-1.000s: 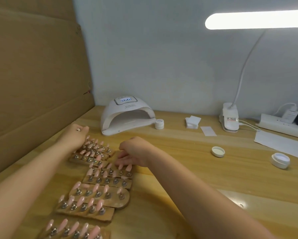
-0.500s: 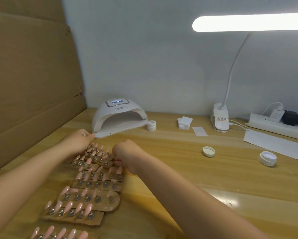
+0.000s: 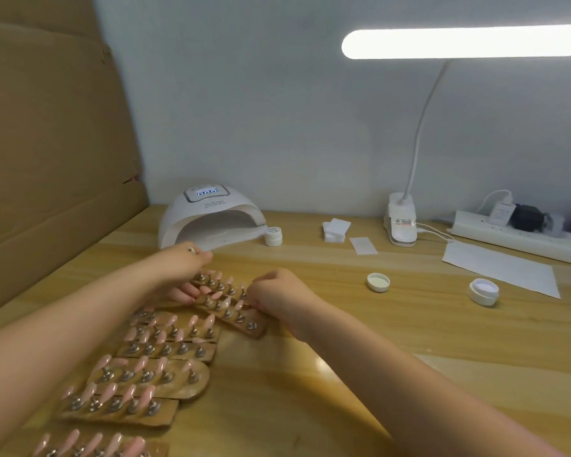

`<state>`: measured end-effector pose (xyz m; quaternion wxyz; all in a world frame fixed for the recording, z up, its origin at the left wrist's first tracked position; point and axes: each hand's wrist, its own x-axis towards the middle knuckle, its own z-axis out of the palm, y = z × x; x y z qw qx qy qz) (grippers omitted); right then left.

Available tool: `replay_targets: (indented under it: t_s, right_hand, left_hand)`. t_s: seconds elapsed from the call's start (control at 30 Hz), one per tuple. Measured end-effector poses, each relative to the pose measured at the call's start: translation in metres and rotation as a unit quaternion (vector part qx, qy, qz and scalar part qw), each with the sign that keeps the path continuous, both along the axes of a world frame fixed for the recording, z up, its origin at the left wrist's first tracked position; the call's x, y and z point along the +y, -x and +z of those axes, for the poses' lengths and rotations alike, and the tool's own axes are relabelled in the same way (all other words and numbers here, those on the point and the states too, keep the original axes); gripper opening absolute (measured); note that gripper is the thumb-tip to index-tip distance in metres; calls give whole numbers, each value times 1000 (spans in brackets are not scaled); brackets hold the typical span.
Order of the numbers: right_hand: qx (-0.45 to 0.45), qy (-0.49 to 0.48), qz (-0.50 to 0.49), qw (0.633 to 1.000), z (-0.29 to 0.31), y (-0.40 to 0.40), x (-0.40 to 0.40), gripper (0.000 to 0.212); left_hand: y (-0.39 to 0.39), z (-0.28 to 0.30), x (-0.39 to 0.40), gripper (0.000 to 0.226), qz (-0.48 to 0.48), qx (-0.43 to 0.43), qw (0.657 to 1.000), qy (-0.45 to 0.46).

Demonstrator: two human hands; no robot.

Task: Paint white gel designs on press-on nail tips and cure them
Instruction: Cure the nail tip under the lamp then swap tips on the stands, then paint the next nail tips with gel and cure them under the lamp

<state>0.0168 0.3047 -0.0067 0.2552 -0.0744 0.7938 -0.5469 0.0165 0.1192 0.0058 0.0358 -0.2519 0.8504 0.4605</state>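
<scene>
Several wooden holder strips with pink nail tips on metal pegs lie in a column on the table; the nearest full ones (image 3: 152,380) sit at lower left. My left hand (image 3: 182,272) grips the left end of the two farthest strips (image 3: 226,298). My right hand (image 3: 277,298) grips their right end. These two strips are lifted and angled, just in front of the white curing lamp (image 3: 208,219), whose display is lit. An open pot of white gel (image 3: 482,290) stands at the right, its lid (image 3: 378,282) beside it.
A small closed white jar (image 3: 273,235) stands by the lamp's right foot. White wipes (image 3: 335,229), a clip desk lamp (image 3: 401,222), a sheet of paper (image 3: 502,268) and a power strip (image 3: 515,239) line the back. A cardboard panel (image 3: 53,153) walls the left side.
Both hands have closed on the two farthest strips and moved them away from the stack toward the curing lamp. The camera has shifted a little.
</scene>
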Motion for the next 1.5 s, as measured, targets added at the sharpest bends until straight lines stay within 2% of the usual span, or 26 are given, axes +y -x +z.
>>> replay_targets:
  t_s: [0.1, 0.23, 0.37, 0.43, 0.6, 0.7, 0.83, 0.93, 1.17, 1.3, 1.5]
  right_hand:
    - [113, -94, 123, 981, 2, -3, 36, 60]
    - [133, -155, 273, 940, 11, -5, 81, 95]
    - [213, -245, 293, 899, 5, -19, 104, 134]
    - [261, -245, 260, 897, -5, -26, 103, 131]
    - [353, -240, 168, 889, -15, -19, 128, 97]
    - [368, -242, 123, 890, -15, -10, 154, 86]
    - [366, -255, 60, 893, -15, 3, 185, 82]
    - [388, -283, 17, 877, -20, 10, 203, 78]
    - [401, -314, -37, 860, -25, 28, 224, 84]
    - [399, -303, -66, 863, -32, 31, 227, 86]
    - [374, -283, -90, 879, -39, 34, 224, 84]
  left_hand:
    - [0, 0, 22, 21, -8, 7, 999, -45]
    - [-3, 1, 55, 16, -27, 10, 997, -78]
    - [-6, 0, 82, 18, -46, 19, 995, -83]
    - [-7, 0, 93, 18, -64, 16, 994, -89]
    - [-6, 0, 122, 19, -80, 12, 992, -101]
    - [-4, 1, 143, 22, -96, 14, 990, -106]
    - [-2, -2, 177, 26, -105, 21, 987, -123]
    - [0, -7, 199, 25, -97, 51, 989, -96]
    - [11, -15, 220, 25, -65, 71, 994, -48]
    - [19, -26, 221, 23, -26, 133, 991, -2]
    - [17, -48, 216, 17, 21, 247, 967, -65]
